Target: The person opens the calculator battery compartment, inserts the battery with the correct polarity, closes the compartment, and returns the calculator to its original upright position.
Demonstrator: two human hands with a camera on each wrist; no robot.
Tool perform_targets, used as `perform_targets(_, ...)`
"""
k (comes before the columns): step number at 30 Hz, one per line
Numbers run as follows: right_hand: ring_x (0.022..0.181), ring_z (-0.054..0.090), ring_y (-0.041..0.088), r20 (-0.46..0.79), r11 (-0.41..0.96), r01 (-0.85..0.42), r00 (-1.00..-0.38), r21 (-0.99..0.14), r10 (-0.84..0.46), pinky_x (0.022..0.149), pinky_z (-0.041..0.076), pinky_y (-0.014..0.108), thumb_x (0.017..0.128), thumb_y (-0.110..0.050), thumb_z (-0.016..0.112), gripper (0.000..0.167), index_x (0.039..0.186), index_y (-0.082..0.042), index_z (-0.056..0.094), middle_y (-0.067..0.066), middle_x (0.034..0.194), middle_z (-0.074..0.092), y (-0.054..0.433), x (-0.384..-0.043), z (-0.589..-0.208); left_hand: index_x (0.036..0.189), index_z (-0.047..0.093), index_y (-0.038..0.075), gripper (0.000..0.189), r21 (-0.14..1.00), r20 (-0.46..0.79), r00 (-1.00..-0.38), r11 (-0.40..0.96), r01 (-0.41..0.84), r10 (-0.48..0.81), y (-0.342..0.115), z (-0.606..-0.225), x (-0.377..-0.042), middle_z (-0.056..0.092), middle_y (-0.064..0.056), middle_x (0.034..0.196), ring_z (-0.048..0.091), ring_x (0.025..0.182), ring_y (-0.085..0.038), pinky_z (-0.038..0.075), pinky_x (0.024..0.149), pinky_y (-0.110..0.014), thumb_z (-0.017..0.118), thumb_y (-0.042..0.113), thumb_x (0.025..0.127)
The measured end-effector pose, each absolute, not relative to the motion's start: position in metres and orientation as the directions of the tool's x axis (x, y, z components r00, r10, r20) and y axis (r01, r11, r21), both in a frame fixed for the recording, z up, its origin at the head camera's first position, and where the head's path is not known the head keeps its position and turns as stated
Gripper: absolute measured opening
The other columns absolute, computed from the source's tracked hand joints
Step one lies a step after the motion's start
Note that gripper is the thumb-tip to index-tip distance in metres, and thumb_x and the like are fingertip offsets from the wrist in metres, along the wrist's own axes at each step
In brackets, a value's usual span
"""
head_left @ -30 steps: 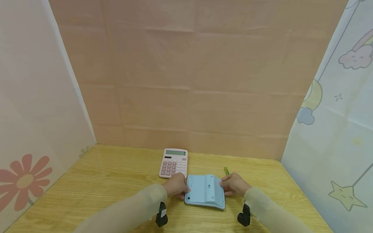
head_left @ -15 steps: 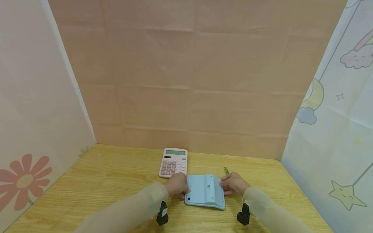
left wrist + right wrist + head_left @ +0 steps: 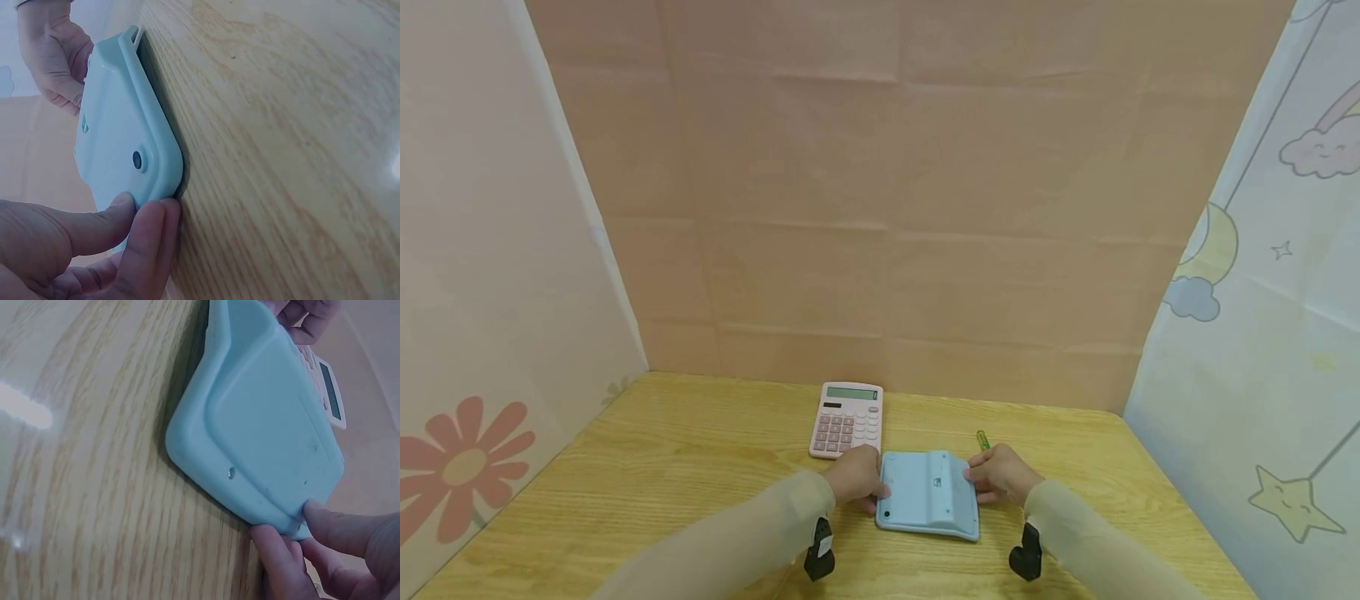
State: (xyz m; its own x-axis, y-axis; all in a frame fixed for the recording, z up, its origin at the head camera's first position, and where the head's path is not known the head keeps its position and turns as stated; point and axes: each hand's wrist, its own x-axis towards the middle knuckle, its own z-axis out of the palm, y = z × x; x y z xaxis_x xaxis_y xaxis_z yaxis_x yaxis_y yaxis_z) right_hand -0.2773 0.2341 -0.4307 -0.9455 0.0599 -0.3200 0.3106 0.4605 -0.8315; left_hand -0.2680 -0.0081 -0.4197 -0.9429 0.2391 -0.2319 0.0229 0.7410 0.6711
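A light blue calculator (image 3: 913,492) lies back side up on the wooden table, its raised hump and small screw holes showing. At its left edge my left hand (image 3: 853,475) pinches it, thumb on the back. My right hand (image 3: 1006,473) pinches the opposite edge the same way. In the left wrist view a dark round foot (image 3: 137,160) sits at a corner of the calculator, close to the left fingers. Both wrist views show the casing low over the wood; its keys and screen are hidden underneath.
Behind my left hand a pink calculator (image 3: 847,417) lies face up, its lower corner partly covered by that hand. A thin, translucent green-yellow stick (image 3: 982,439) pokes out beyond my right hand. A tan backdrop (image 3: 880,208) rises at the table's far edge.
Almost nothing differs. Both hands keep their hold on the blue calculator, which has shifted only very slightly.
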Motion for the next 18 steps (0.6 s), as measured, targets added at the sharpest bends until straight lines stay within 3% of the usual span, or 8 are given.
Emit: perform_targets(18, 0.073, 0.058, 0.019, -0.309, 0.503, 0.295, -0.949, -0.812, 0.058, 0.064, 0.059, 0.033, 0.090, 0.001, 0.063, 0.026, 0.114, 0.011, 0.055, 0.014, 0.090, 0.060, 0.2319, -0.2750, -0.4309, 0.076, 0.053, 0.001, 0.025, 0.629, -0.262, -0.936, 0.777, 0.021, 0.237, -0.0084, -0.4155, -0.2668, 0.061, -0.013, 0.065, 0.069, 0.056, -0.023, 0.054, 0.058, -0.024, 0.077, 0.004, 0.080)
